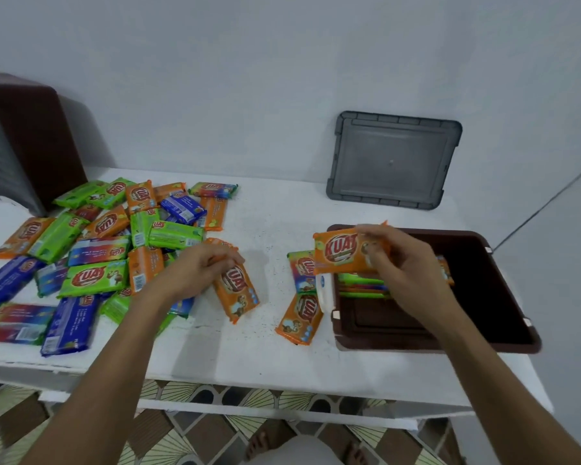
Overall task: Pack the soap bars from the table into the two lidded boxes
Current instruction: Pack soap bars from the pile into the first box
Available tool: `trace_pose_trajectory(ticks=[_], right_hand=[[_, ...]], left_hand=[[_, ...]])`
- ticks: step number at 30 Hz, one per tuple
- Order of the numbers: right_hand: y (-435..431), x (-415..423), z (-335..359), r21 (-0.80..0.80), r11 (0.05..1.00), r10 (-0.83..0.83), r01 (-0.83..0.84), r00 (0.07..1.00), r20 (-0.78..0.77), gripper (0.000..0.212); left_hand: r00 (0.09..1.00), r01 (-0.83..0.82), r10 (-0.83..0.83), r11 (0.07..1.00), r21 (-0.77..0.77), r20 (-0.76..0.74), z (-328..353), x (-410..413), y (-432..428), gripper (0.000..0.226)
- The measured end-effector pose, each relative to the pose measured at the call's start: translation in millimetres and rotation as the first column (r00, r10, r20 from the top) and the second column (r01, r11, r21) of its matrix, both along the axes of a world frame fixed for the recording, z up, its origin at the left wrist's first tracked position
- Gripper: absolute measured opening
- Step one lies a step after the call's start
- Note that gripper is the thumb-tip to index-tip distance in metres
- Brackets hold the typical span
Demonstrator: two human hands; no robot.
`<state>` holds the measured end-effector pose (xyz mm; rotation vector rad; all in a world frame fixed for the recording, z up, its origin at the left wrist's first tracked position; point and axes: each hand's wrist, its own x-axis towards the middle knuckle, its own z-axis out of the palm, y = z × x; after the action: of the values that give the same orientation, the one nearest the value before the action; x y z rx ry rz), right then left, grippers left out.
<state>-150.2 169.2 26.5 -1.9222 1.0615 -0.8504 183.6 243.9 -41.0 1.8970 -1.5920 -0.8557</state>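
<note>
at centre right of the frame the right hand point(388, 255) pinches an orange foil-wrapped soap bar point(341, 252) by its edge, above the open dark brown plastic box point(503, 317), where a few bars already stand on edge. the left hand point(202, 266) closes on another orange wrapped bar point(237, 290) lying on the white table point(275, 216) beside the loose heap of wrapped bars point(91, 250) at left. the bars look stiff, light and slick-wrapped, so gripping across the long edges seems surest.

Your left hand point(202, 266) reaches forward, fingers curled in a closed grip; your right hand point(393, 260) is raised, pinching shut.
</note>
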Motion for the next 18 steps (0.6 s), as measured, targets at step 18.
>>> trace_pose_trajectory(ticks=[18], right_hand=[[-78.9,-50.8,-54.2,0.187,0.981,0.119,-0.059,0.938,-0.327,0.028]], left_hand=[[0.573,-0.503,0.225,0.855,-0.122,-0.788,39.1,-144.5,-16.7,0.027]])
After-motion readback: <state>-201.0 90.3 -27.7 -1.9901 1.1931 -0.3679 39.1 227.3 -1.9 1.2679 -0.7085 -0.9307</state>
